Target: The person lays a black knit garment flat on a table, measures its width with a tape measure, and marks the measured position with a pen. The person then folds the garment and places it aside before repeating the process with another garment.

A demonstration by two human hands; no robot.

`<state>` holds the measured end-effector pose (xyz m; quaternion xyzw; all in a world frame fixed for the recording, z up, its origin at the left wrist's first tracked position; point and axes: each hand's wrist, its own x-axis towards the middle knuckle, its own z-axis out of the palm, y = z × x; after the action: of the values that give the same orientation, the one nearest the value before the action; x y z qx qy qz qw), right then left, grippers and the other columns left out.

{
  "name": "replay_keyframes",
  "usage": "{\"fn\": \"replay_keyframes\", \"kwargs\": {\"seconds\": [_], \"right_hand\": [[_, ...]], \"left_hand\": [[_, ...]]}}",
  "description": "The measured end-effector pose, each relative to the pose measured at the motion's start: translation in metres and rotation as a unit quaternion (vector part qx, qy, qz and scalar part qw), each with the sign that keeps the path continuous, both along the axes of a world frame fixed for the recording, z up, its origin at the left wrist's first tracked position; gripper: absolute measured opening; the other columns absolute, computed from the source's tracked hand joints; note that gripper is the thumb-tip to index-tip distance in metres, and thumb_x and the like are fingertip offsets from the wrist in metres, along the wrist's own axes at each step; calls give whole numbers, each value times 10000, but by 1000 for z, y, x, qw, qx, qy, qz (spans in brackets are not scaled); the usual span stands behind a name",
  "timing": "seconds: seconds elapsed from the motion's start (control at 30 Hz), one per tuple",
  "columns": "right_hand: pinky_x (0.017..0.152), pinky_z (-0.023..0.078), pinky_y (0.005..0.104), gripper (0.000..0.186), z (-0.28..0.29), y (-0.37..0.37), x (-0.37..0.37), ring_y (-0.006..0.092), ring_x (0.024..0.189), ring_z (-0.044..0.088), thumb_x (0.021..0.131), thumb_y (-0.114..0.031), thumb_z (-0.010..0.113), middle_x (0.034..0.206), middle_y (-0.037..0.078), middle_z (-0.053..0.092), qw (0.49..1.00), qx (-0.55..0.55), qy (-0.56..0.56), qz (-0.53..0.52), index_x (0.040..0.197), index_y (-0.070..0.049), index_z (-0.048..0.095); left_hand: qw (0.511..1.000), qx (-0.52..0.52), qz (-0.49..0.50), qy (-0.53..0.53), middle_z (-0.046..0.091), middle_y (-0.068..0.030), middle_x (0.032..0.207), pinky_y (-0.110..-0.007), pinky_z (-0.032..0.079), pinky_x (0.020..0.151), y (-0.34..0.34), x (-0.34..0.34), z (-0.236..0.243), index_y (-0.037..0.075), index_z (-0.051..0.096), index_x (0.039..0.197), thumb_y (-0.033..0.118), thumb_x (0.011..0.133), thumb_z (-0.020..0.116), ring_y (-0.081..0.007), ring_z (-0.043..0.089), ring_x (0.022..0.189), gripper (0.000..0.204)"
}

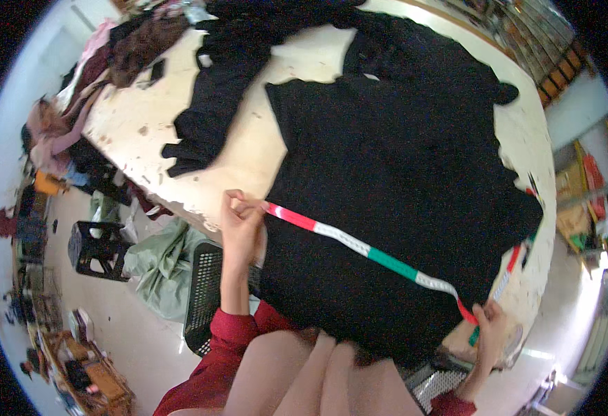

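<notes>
A black garment (387,159) lies spread over the pale table and hangs over its near edge. Across its lower part runs a tape measure (392,263) with red, white and green sections. My left hand (243,216) pinches the red end of the tape at the garment's left edge. Near the garment's lower right edge, my right hand (490,326) grips the tape further along. Beyond that hand, the rest of the tape trails up along the table's right side. Between my hands the tape sags slightly.
More black garments (210,104) lie on the worn table (144,132). A black perforated basket (203,298) and a pale green bag (161,270) stand at its left, near a black stool (99,249). A co-worker (57,142) handles cloth at the far left edge.
</notes>
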<state>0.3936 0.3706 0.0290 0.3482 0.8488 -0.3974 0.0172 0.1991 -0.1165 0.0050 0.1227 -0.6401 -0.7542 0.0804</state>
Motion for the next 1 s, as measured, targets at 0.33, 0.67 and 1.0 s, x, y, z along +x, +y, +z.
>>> {"fn": "replay_keyframes", "kwargs": {"seconds": [0.33,0.67,1.0], "right_hand": [[699,468,271,336,25,-21,-10,139,749,583,870,-190,697,840,71,637,994,-44,47,93,1111,27,609],[835,477,252,240,25,-1,-1,106,914,630,803,-64,747,1020,60,707,986,-122,64,91,1028,7,702],[759,441,245,315,22,-25,-9,70,823,565,751,-157,806,915,46,688,994,-62,54,68,984,22,690]], "left_hand": [[996,-84,-17,23,635,-47,882,-161,342,521,-14,-2,-9,102,479,993,43,889,684,-25,507,653,238],[997,-57,-44,15,525,50,798,-168,233,467,-9,-6,-11,109,479,874,53,927,641,11,348,560,179],[996,-59,-53,32,484,56,772,-181,231,464,-15,-9,-16,98,508,880,51,932,634,8,342,568,144]]}}
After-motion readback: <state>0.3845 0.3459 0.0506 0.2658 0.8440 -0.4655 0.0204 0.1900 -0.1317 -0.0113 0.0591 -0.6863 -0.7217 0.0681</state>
